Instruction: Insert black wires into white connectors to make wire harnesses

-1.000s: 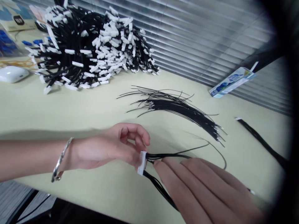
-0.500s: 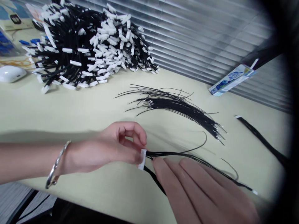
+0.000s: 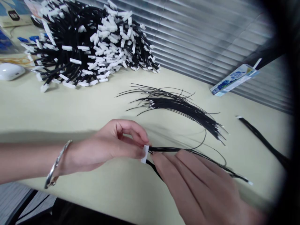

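Observation:
A white connector (image 3: pixel 145 154) with black wires running from its right side is pinched between the thumb and fingers of my left hand (image 3: pixel 119 140). Close against it, my right hand (image 3: pixel 197 184) has its fingertips together on the black wires (image 3: pixel 164 149) near the connector; the fingertips are partly hidden. Some wires pass behind the right hand to a second white connector (image 3: pixel 250 183) at their far end. One loose wire (image 3: pixel 204 139) loops up above the bundle. Beyond my hands lies a sheaf of loose black wires (image 3: pixel 185 107) with metal-tipped ends.
A large heap of black cables with white connectors (image 3: pixel 103 47) fills the back left. A white mouse-like object (image 3: pixel 11 72) sits at far left. On the right are a finished-looking cable (image 3: pixel 260 137) and a blue and white carton (image 3: pixel 234 80), by the window blinds (image 3: pixel 187 40).
Both hands have risen slightly with the connector, which is turned a little. The far end of the wires has shifted up and left, and the right hand's fingers have shifted slightly.

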`<control>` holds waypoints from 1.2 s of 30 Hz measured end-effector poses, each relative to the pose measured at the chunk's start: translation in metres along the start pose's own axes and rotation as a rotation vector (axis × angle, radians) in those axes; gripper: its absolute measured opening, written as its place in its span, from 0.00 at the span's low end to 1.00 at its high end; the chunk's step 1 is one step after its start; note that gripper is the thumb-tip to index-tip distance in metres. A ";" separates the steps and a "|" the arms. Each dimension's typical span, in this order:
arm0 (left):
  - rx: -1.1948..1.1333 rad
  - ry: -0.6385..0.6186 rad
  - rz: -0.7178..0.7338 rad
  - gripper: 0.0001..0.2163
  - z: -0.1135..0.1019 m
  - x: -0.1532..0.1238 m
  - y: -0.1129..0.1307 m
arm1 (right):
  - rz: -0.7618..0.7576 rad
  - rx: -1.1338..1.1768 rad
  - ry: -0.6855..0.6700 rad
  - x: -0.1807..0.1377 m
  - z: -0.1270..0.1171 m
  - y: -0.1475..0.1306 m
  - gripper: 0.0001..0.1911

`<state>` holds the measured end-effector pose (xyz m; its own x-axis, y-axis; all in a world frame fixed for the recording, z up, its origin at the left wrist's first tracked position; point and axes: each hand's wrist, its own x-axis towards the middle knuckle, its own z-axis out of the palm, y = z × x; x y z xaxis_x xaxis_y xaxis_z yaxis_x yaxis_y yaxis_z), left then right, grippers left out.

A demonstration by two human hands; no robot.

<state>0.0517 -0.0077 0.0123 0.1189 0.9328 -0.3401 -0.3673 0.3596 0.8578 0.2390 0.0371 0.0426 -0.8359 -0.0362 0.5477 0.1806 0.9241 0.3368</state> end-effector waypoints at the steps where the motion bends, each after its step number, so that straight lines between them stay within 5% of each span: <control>1: -0.006 -0.004 0.004 0.09 0.000 0.000 -0.001 | 0.002 -0.013 -0.020 -0.001 0.000 0.000 0.08; 6: -0.045 0.017 0.045 0.11 -0.002 0.001 -0.003 | 0.131 0.073 -0.144 -0.006 -0.006 0.005 0.15; 11: -0.087 -0.023 0.015 0.11 -0.004 0.002 -0.002 | 0.456 0.415 -0.336 -0.009 -0.012 0.012 0.07; 15: -0.118 -0.108 -0.047 0.12 -0.005 0.001 0.000 | 0.619 0.612 -0.336 -0.005 -0.012 0.010 0.06; 23: -0.125 -0.154 -0.074 0.12 -0.006 -0.001 0.000 | 0.444 0.393 -0.242 -0.007 -0.007 -0.005 0.09; 36: -0.104 -0.142 -0.103 0.13 -0.004 -0.001 0.003 | 0.417 0.377 -0.227 -0.002 -0.005 -0.003 0.11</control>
<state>0.0469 -0.0072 0.0134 0.2873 0.8876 -0.3601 -0.4387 0.4561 0.7743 0.2432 0.0325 0.0442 -0.8314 0.4017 0.3840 0.3553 0.9155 -0.1886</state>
